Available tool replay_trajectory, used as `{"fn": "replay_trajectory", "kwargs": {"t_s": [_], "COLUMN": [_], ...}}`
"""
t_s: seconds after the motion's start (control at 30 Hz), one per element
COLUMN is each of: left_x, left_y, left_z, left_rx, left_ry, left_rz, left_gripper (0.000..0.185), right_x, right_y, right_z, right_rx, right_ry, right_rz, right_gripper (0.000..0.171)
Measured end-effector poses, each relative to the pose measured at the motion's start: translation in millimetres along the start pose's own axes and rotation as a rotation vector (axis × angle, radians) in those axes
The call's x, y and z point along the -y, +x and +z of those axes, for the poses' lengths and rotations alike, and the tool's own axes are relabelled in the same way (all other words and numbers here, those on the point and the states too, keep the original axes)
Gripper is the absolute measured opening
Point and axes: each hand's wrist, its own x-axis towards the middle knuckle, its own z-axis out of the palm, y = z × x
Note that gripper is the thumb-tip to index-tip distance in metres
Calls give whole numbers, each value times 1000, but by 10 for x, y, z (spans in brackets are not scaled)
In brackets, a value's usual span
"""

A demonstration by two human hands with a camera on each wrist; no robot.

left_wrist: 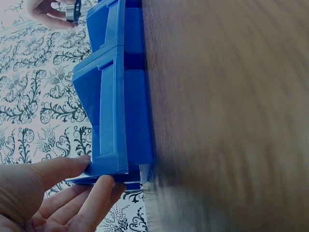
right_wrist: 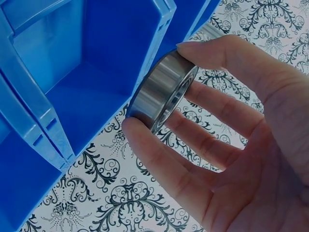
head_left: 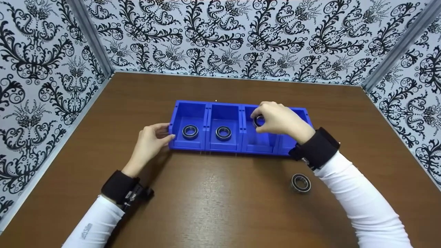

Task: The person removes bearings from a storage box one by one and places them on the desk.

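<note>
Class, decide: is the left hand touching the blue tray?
Touching. The left wrist view shows the left hand with its fingertips against the end wall of the blue tray.

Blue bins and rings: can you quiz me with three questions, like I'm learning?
1. True or false: the right hand pinches a ring.
2. How many rings already lie in the bins?
3. Where is the spare ring? A) on the table B) in a bin C) in the left hand

Key: 1 true. 2 two. 3 A; it lies on the table near the right sleeve, while the left hand touches the bins' end.
</note>
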Motion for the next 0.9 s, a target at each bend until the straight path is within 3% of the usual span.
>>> {"fn": "replay_trajectory", "kwargs": {"t_s": [0.9], "left_x": [-4], "left_y": [8], "left_z": [2], "left_rx": [-6], "left_ry": [38], "left_rz": [18], "left_gripper": [44], "right_x": [86], "right_y": [-175], "right_z": [19], "right_rx": [-4], "right_ry": [30], "right_rz": [-38], "right_gripper": [33]}}
